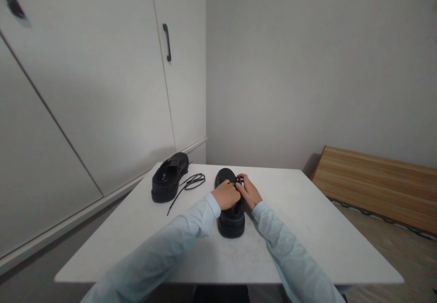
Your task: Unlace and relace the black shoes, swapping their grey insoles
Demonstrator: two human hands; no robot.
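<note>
A black shoe (231,226) stands upright near the middle of the white table, its toe pointing away from me. My left hand (227,195) is closed over the shoe's opening, with its fingertips down at the tongue and partly hidden. At the right side of the same shoe, my right hand (250,192) has its fingers bent around a dark shoelace (240,179) by the eyelets. The hands nearly meet over the shoe. To the left sits a second black shoe (170,177), also upright. Beside it a loose black shoelace (191,182) lies in loops with one end trailing toward me.
The white table (307,230) extends to both sides of my arms. White cabinet doors (102,66) with dark handles rise along its left, and a grey wall (307,66) stands behind. A wood-grain panel (372,180) is at the right, above the floor.
</note>
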